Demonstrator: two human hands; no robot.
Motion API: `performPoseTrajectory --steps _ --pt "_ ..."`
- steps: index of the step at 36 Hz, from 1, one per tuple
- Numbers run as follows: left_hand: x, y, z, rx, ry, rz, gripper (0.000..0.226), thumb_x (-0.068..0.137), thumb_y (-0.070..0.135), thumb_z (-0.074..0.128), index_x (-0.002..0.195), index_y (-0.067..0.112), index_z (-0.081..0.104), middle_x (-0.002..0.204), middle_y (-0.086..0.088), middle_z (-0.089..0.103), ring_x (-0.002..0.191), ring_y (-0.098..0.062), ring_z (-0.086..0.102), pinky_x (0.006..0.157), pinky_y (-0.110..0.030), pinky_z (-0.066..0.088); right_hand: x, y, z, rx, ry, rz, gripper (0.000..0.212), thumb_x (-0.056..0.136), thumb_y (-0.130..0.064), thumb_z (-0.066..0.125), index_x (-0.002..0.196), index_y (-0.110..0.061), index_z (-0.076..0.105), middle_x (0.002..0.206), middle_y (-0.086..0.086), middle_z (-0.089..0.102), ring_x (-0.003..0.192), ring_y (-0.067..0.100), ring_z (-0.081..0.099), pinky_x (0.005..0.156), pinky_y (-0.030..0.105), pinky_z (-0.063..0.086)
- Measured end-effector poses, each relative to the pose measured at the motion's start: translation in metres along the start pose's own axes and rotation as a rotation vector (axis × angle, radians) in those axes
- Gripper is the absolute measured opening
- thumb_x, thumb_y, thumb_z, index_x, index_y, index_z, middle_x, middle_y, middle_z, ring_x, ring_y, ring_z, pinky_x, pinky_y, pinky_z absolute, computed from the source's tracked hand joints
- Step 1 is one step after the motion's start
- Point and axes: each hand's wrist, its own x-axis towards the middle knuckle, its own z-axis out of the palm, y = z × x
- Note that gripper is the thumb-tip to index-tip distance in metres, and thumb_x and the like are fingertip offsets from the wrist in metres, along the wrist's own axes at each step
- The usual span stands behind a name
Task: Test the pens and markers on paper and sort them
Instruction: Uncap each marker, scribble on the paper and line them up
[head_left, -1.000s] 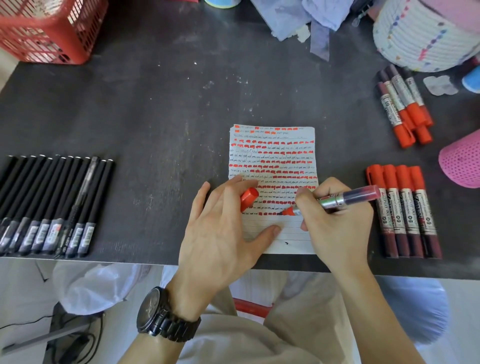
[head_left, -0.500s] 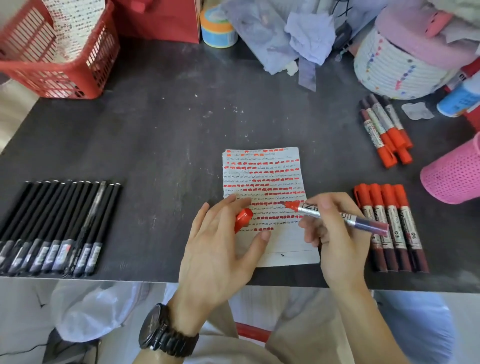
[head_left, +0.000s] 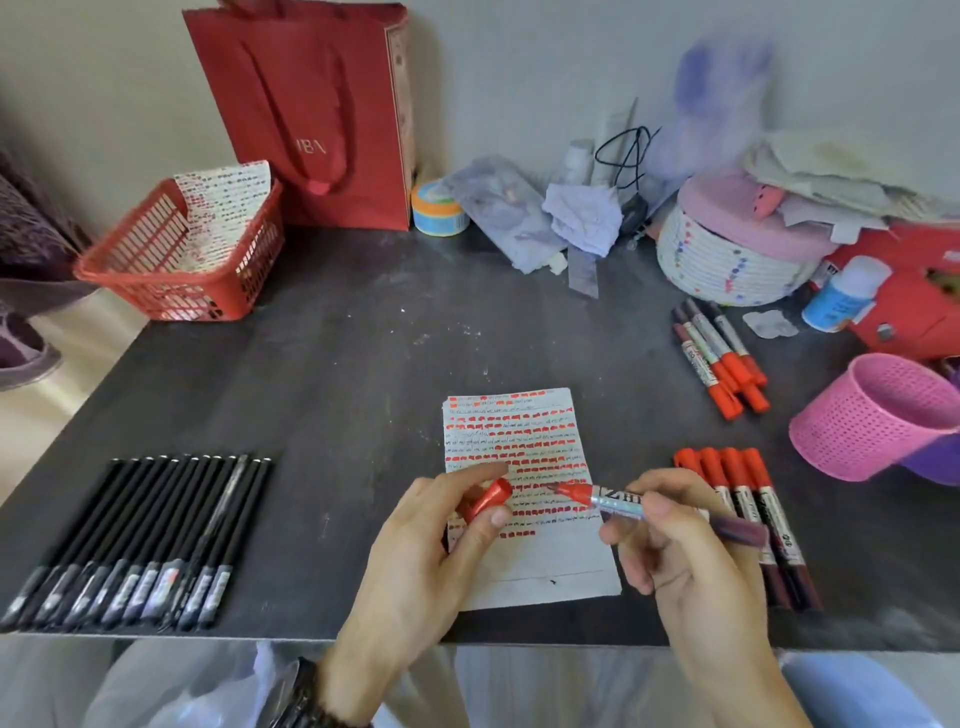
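The red basket (head_left: 182, 270) at the far left of the table (head_left: 337, 389) holds a sheet covered in small coloured marks (head_left: 223, 208), propped against its back wall. Behind it stands a red paper bag (head_left: 306, 114); what is inside cannot be seen. At the far right a white woven basket (head_left: 727, 265) carries a pink lid, and nearer, a pink mesh cup (head_left: 872, 415) leans tilted with its mouth turned up and left – its contents do not show.

The test paper (head_left: 524, 447) lies in the middle, near the front edge, filled with rows of red dashes. A row of black pens (head_left: 145, 540) lies to its left, four capped red markers (head_left: 743, 493) just to its right, and a further cluster of markers (head_left: 719, 358) beyond those.

The left hand (head_left: 431, 561) pinches the red cap (head_left: 488, 501) between thumb and fingers. The right hand (head_left: 675, 551) grips the open marker (head_left: 623, 501), tip pointing left at the cap, close to it, above the paper.

A second ago the tip was on the lowest red row and the left hand pressed the sheet; half a second ago the marker was already lifted. Now the cap is raised off the paper and the tip is nearer to it – and the view has swung up to take in the bag and wall
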Motion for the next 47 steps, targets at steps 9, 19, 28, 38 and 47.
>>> performPoseTrajectory --steps 9,19,28,38,47 --pt "0.011 0.022 -0.013 -0.045 -0.025 0.102 0.026 0.091 0.066 0.056 0.112 0.051 0.061 0.114 0.025 0.065 0.106 -0.011 0.064 0.083 -0.026 0.053 0.001 -0.022 -0.002 -0.065 -0.081 -0.088 0.008 0.076 -0.017 0.060 0.078 -0.018 0.068 0.065 0.025 0.067 0.039 0.024 0.049 0.040 0.020 0.036" --pt "0.021 0.050 -0.018 -0.453 -0.245 0.031 0.025 0.086 0.050 0.075 0.105 0.034 0.072 0.107 0.003 0.075 0.103 -0.016 0.070 0.086 -0.026 0.054 -0.006 -0.036 0.002 -0.205 -0.195 -0.050 0.015 0.077 -0.019 0.070 0.089 -0.022 0.078 0.069 0.022 0.071 0.041 0.018 0.051 0.042 0.020 0.039" --pt "0.031 0.046 -0.013 -0.861 -0.196 -0.111 0.040 0.080 0.041 0.083 0.111 0.019 0.071 0.109 -0.017 0.073 0.100 -0.026 0.068 0.089 -0.036 0.052 -0.023 -0.031 0.026 -0.420 -0.139 -0.196 0.020 0.076 -0.033 0.078 0.095 -0.038 0.076 0.074 0.005 0.075 0.056 0.007 0.067 0.056 0.012 0.049" --pt "0.062 0.069 -0.011 -1.429 0.021 -0.432 0.041 0.086 0.045 0.063 0.092 0.007 0.075 0.093 -0.003 0.070 0.085 -0.026 0.072 0.068 -0.035 0.057 -0.042 0.019 0.055 -0.378 0.044 -0.140 0.027 0.073 -0.049 0.071 0.099 -0.041 0.070 0.071 0.004 0.072 0.056 0.011 0.063 0.057 0.018 0.050" --pt "0.062 0.090 0.025 -1.421 -0.098 -0.589 0.049 0.094 0.038 0.050 0.054 0.024 0.026 0.045 0.010 0.018 0.036 -0.006 0.009 0.028 -0.016 0.012 -0.067 0.032 0.071 -0.176 0.378 -0.098 0.015 0.069 -0.035 0.075 0.084 -0.032 0.072 0.047 0.005 0.048 0.043 0.003 0.039 0.046 0.011 0.032"
